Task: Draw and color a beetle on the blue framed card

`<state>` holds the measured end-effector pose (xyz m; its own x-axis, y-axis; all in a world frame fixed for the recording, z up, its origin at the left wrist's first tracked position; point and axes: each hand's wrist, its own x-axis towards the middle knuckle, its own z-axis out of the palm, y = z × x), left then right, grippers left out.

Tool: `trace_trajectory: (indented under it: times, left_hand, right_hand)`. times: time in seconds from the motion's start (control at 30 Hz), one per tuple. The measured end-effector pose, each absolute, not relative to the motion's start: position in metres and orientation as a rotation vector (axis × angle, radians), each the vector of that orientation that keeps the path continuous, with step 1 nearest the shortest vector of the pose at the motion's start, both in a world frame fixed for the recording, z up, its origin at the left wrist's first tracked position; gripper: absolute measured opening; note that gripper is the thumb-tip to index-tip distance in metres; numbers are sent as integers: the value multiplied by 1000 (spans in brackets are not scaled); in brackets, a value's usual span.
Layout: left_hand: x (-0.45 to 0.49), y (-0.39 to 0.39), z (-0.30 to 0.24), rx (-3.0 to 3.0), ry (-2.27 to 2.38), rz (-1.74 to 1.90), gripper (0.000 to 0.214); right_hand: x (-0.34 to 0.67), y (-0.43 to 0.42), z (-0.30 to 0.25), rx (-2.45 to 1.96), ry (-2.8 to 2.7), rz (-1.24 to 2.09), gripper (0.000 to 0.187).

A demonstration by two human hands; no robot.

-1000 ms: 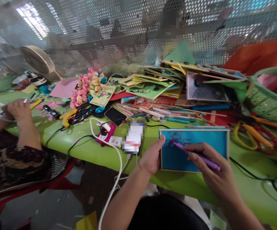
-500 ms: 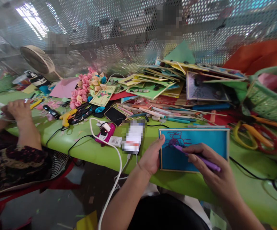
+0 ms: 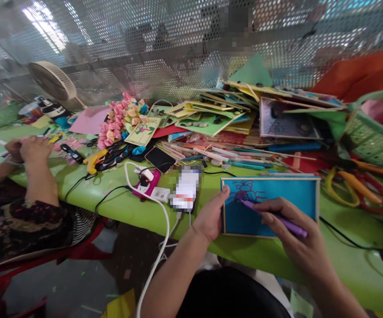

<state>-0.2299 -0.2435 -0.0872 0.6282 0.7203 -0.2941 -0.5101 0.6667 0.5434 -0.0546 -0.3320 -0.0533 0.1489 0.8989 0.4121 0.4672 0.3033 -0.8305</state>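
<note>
A blue board with a thin wooden frame lies at the table's front edge. Dark lines on its left part form a drawing of an insect with a purple patch. My left hand grips the board's left edge, thumb on top, the other fingers hidden underneath. Held between the thumb and fingers of my right hand is a purple marker pen, its tip on the drawing. Left of the board lies a lit phone with a cable plugged in.
A magenta power adapter with a white cable stands left. Pens, paper flowers and stacked picture boards crowd the back. Right are scissors and a green basket. A yellow glue gun lies near another person's hands.
The pen tip has shifted very slightly on the drawing, with the purple patch about the same. My left hand keeps its hold. The other person's hands have moved a little to the right.
</note>
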Motion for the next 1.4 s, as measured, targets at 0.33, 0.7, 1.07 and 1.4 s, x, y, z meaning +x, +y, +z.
trace_trajectory:
  times: [0.33,0.7,1.07,1.4]
  left_hand:
    - [-232,-244,-90,433,537,733,64]
    - [-231,-243,-88,429,541,706,74]
    - [-231,-244,-89,430,528,729,68]
    - [-231,-244,-91,429,532,707,66]
  right_hand:
    - [-55,-332,-53,-1306,-1504,523,12]
    - [-55,-332,-52,-1310,-1494,530,13]
    - [-53,-335,-58,-1335,-1474,548,13]
    - [-54,-334,-53,-1336,-1457,543,16]
